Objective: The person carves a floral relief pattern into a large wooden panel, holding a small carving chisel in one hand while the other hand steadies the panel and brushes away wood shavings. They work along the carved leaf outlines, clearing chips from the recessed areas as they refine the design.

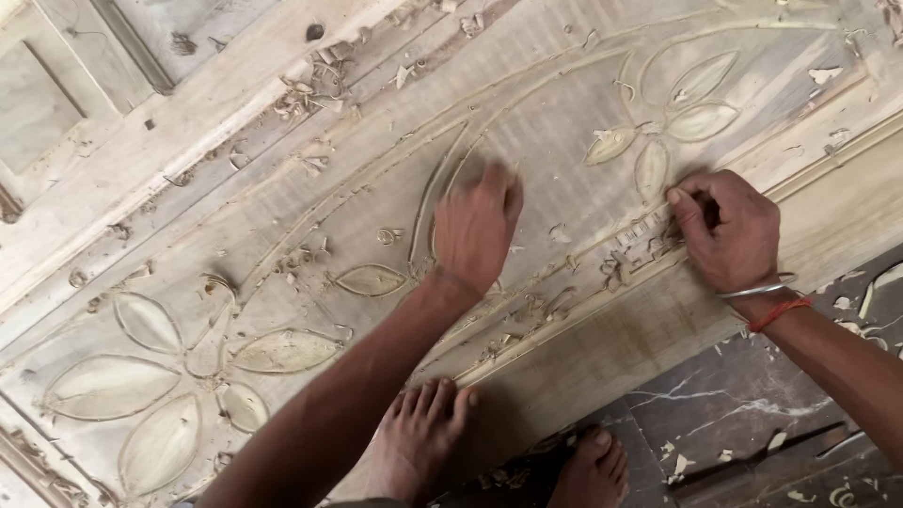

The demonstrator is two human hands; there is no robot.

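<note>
Big carved wooden panel (527, 122) fills most of the view, lying flat and running diagonally from lower left to upper right. Pale raw wood, with raised mouldings along its edges.

Carving on it: a flower with five large leaf-shaped petals (160, 376) at lower left, and a smaller petal cluster (673, 122) at upper right. Long curved stem lines (442, 179) join the two. One lone leaf (370, 279) sits between them, just left of the left wrist.

Dark marble floor (752, 395) shows at lower right, beside the panel edge. Two bare feet: one (423, 433) rests on the panel's lower edge, the other (588, 475) is on the floor.

Left hand (475, 226): palm down on the panel, fingers together and curled slightly, pressing on the surface near the stem lines. Nothing visible in its grip.

Right hand (724, 230): closed in a fist at the panel's inner moulding, just below the small petal cluster, thumb tip against the wood. Looks clamped on something, but the tool is hidden inside the fist, so I cannot tell what it holds. Metal bangle (757, 289) and red thread (779, 312) on that wrist.

Hands are well apart, both touching the panel.

Wood shavings (315, 85) are scattered over the panel, thickest along the upper moulding and around the right hand (630, 259). Smaller chips (677, 461) lie on the floor.
</note>
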